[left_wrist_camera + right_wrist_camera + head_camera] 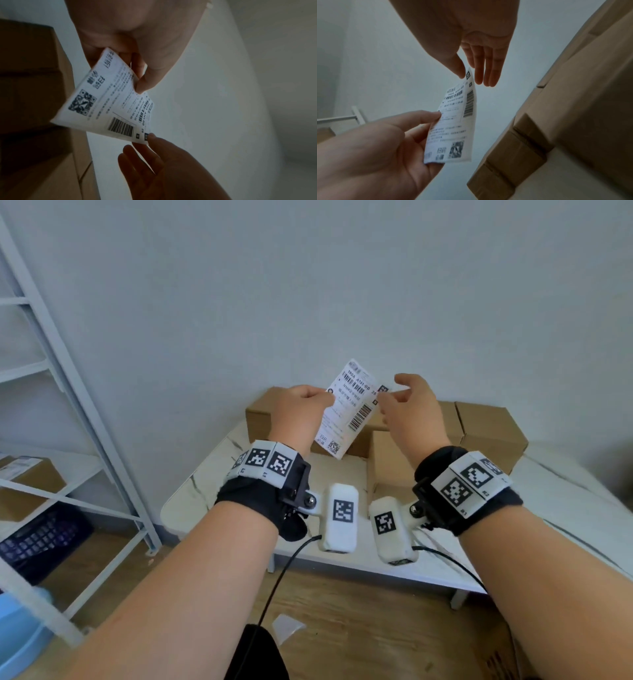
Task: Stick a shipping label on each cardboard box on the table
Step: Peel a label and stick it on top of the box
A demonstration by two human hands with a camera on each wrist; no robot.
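Note:
Between my two hands, raised over the table, hangs a white shipping label (346,412) printed with barcodes. My left hand (327,399) pinches its left edge between thumb and fingers; the same pinch shows in the left wrist view, left hand (137,83) on label (102,104). With thumb and forefinger my right hand (383,398) pinches the label's upper right corner, its other fingers straight; the right wrist view shows that hand (468,75) on the label (453,128). Brown cardboard boxes sit behind and below: one left (262,416), one in front (390,463), one right (489,433).
The boxes stand on a low white marble-look table (205,501) against a grey wall. A white metal rack (68,412) at the left holds a labelled box (30,474) and a dark basket (41,539). A paper scrap (286,626) lies on the wooden floor.

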